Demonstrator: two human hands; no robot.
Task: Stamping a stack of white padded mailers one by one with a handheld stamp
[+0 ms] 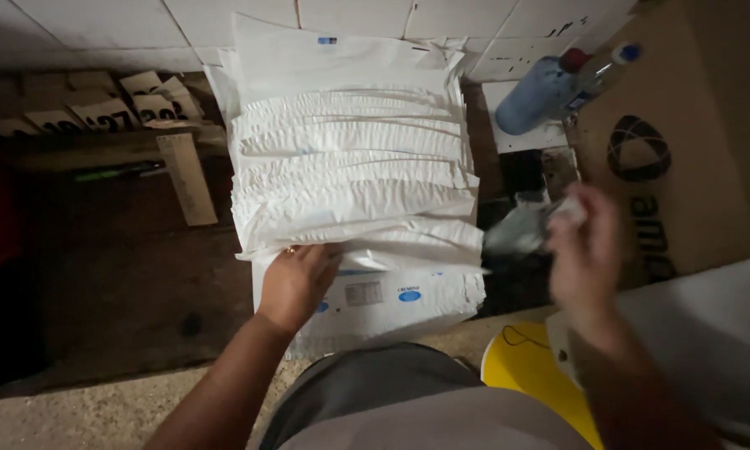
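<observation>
Left hand pinning a fanned stack of white paper bags

The left hand (296, 279) is pressing flat on the bag stack (354, 179) near the dark table's (125, 275) front edge; the blurred right hand (583, 250) is pinching something pale; the loose overlapping bags may be slipping.

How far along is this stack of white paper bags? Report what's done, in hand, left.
Done: overlapping white paper bags lie fanned on the table. In hand: left hand presses the nearest bag; blurred right hand holds a pale scrap. How much is left is unclear.
</observation>
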